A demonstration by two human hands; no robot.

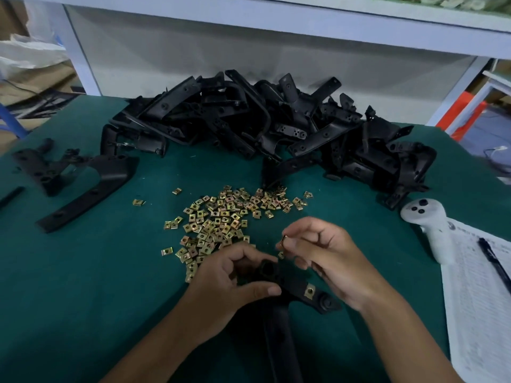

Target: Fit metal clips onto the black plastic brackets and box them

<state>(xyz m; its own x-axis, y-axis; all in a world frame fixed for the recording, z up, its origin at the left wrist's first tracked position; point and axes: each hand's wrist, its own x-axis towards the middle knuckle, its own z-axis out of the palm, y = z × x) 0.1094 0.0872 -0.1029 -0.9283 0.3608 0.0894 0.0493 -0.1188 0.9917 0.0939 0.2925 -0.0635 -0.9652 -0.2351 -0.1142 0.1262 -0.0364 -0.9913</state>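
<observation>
My left hand [235,280] grips a black plastic bracket [279,305] near the table's front edge, fingers curled round its upper end. One brass-coloured clip [310,291] sits fitted on the bracket's right arm. My right hand [323,252] pinches another metal clip [283,240] between thumb and forefinger, just above the bracket's top. A loose heap of metal clips [221,219] lies on the green mat right behind both hands.
A big pile of black brackets [262,125] fills the back of the green table [83,272]. One single bracket [83,183] lies at the left. A white handheld controller [431,225], a printed sheet [475,299] and a black pen [495,261] lie at the right.
</observation>
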